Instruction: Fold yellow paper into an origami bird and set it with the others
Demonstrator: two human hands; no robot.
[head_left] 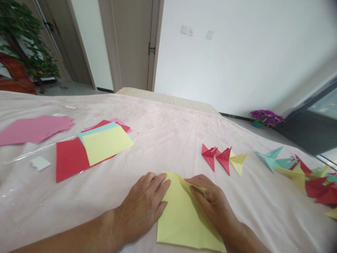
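A yellow sheet of paper [181,218] lies on the cloth-covered surface in front of me, its right side bent up. My left hand [144,203] rests with fingers stretched over the sheet's upper left edge, pressing on it. With thumb and fingers, my right hand [214,202] pinches the raised right edge. Part of that edge is hidden under the right hand. Folded red paper birds [223,159] and a yellow one [239,161] sit beyond my right hand.
At left, red, blue and yellow sheets [107,144] overlap near a stack of pink paper [37,129]. A white scrap [40,163] lies on clear plastic. Several more folded birds [316,186] cluster at far right. A pale floral cloth [163,140] covers the surface.
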